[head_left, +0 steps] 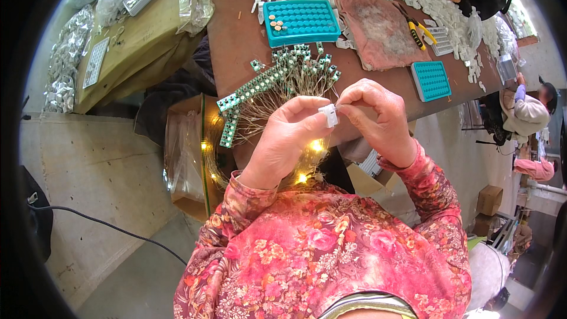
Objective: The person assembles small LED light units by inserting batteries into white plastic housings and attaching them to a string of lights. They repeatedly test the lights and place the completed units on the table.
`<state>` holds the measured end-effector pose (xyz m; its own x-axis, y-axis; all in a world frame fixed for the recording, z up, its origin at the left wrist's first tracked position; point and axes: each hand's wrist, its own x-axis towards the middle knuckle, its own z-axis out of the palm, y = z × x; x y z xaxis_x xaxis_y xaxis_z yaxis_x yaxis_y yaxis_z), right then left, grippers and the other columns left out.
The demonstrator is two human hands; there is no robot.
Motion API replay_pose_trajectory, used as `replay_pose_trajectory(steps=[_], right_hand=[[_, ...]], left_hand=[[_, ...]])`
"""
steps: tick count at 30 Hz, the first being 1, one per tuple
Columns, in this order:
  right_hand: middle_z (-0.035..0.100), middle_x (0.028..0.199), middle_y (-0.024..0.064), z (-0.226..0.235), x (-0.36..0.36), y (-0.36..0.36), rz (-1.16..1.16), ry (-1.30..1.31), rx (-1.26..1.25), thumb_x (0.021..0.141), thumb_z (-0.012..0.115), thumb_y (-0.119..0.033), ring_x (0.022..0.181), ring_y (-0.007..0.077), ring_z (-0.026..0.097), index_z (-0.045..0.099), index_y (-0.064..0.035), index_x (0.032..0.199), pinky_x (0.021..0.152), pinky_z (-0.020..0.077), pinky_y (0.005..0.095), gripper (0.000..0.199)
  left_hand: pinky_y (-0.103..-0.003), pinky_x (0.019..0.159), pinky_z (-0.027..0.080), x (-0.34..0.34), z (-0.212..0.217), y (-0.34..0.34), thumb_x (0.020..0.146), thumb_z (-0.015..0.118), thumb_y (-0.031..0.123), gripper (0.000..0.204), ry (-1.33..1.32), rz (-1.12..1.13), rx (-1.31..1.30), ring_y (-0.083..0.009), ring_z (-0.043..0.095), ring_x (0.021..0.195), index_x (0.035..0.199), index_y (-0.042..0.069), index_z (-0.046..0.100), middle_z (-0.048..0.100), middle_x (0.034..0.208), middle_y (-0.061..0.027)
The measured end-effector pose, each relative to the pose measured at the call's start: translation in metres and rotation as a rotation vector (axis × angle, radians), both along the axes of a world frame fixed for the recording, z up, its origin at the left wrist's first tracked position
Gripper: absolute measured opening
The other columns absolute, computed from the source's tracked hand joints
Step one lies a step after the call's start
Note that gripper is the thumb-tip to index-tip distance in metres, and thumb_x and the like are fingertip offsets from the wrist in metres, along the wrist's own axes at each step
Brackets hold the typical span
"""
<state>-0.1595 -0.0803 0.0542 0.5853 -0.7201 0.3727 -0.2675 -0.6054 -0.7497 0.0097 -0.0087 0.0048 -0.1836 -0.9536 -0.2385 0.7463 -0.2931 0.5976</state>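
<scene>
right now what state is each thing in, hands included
Left hand: fingers pinching the white plastic piece
Right hand: fingers pinched at that piece's edge
White plastic piece: held up, off the table
Lights: lit, yellow
Pliers: lying down, handles spread
Larger teal tray: a few round pieces in one corner
Pink cloth: spread out, stained

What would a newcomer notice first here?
Probably the glowing yellow lights just above the flowery pink shirt. Above them, the left hand holds a small white plastic piece, with the right hand close against it. Farther up, green circuit boards with thin wires lie on the brown table.
</scene>
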Motion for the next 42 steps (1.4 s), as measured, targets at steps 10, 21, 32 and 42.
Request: replay_pose_trajectory(steps=[10,21,32,42], right_hand=[[0.06,0.08,0.01,0.0,-0.001,0.002,0.022,0.029,-0.098,0.077,0.067,0.002,0.071,0.025,0.062,0.061,-0.0025,0.085,0.063,0.0505,0.0318,0.011],[0.058,0.078,0.011,-0.002,0.0,0.013,0.03,0.115,-0.184,0.08,0.063,0.002,0.067,0.03,0.061,0.057,-0.0033,0.085,0.056,0.0501,0.0338,0.01],[0.056,0.078,0.0121,-0.008,-0.006,0.014,-0.017,0.025,-0.018,0.081,0.061,0.004,0.07,0.0295,0.06,0.056,-0.0024,0.086,0.059,0.049,0.0337,0.009],[0.057,0.081,0.0128,-0.017,-0.004,0.025,-0.049,0.053,-0.167,0.081,0.06,0.005,0.068,0.0312,0.06,0.056,-0.003,0.088,0.058,0.0494,0.0352,0.011]], left_hand=[[-0.028,0.084,0.052,0.001,-0.001,0.0,0.09,0.064,0.011,0.023,0.111,-0.018,0.046,-0.0145,0.063,0.093,0.11,0.001,0.058,0.064,0.102,-0.0064],[-0.025,0.081,0.051,-0.001,-0.001,0.0,0.09,0.066,0.015,0.022,-0.039,-0.009,0.027,-0.0115,0.062,0.09,0.106,0.0,0.061,0.065,0.098,-0.0055],[-0.026,0.081,0.052,-0.006,0.002,0.001,0.09,0.066,0.016,0.024,-0.044,0.0,0.043,-0.0116,0.063,0.087,0.106,-0.001,0.061,0.065,0.097,-0.0057],[-0.028,0.083,0.052,-0.011,0.002,0.006,0.09,0.066,0.02,0.027,-0.021,-0.01,0.065,-0.0117,0.063,0.089,0.106,0.0,0.06,0.064,0.098,-0.0055]])
